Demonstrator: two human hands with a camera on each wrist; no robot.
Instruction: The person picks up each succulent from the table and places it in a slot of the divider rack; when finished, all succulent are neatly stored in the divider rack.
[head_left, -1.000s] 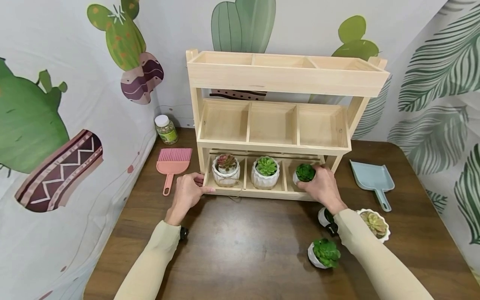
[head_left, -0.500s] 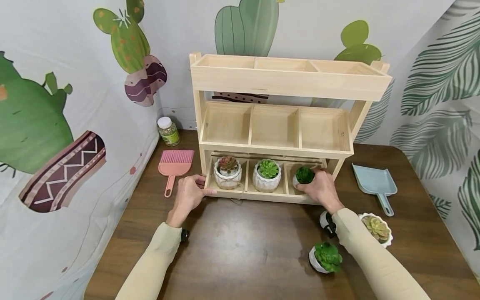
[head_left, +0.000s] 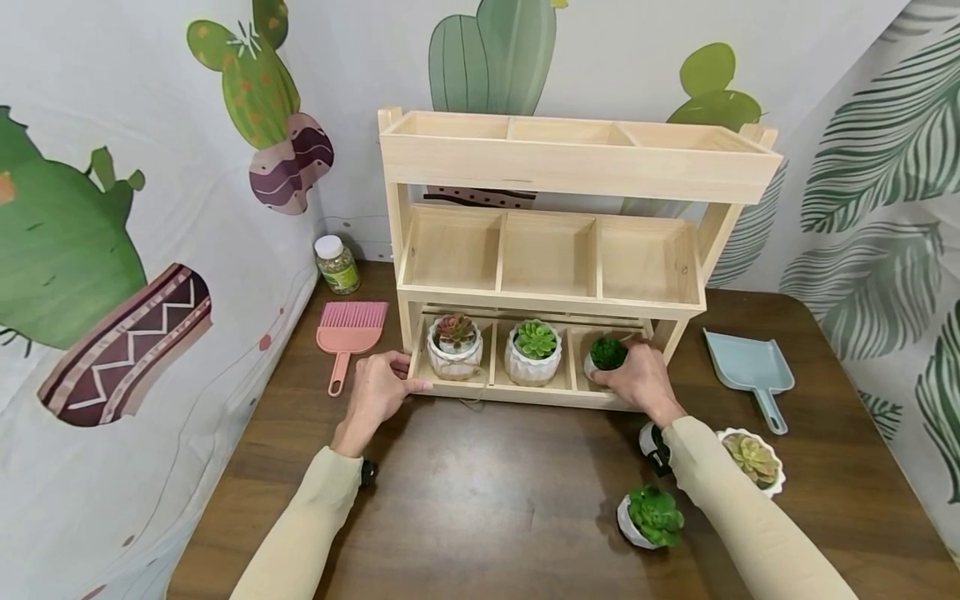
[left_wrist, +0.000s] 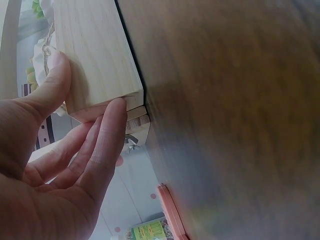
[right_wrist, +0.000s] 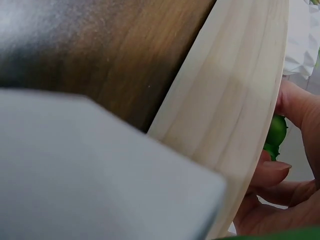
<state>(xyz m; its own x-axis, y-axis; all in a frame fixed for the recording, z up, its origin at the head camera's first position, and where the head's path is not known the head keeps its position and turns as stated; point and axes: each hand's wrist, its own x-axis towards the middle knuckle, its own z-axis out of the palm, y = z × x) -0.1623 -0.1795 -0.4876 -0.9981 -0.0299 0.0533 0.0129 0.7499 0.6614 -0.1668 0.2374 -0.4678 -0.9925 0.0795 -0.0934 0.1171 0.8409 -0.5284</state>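
Observation:
A three-tier wooden plant shelf (head_left: 577, 172) stands at the back of the table. My left hand (head_left: 377, 390) grips the left end of its bottom tray, thumb over the front edge and fingers against the side (left_wrist: 117, 120). In the bottom tray's right compartment, my right hand (head_left: 643, 377) holds a small potted succulent (head_left: 607, 354), dark green in a white pot and partly hidden by the fingers. A reddish succulent in a white pot (head_left: 455, 346) fills the left compartment. The middle one holds a bright green potted succulent (head_left: 534, 350).
Near my right forearm are a green potted succulent (head_left: 651, 517), a pale yellow-green one (head_left: 752, 461) and a partly hidden white pot (head_left: 651, 442). A blue dustpan (head_left: 750, 362) lies right of the shelf. Left are a pink brush (head_left: 348, 333) and a white-lidded jar (head_left: 337, 265).
The view has shifted slightly. Both hands stay at the bottom tray, and the right-hand succulent remains in its compartment, with little other visible movement.

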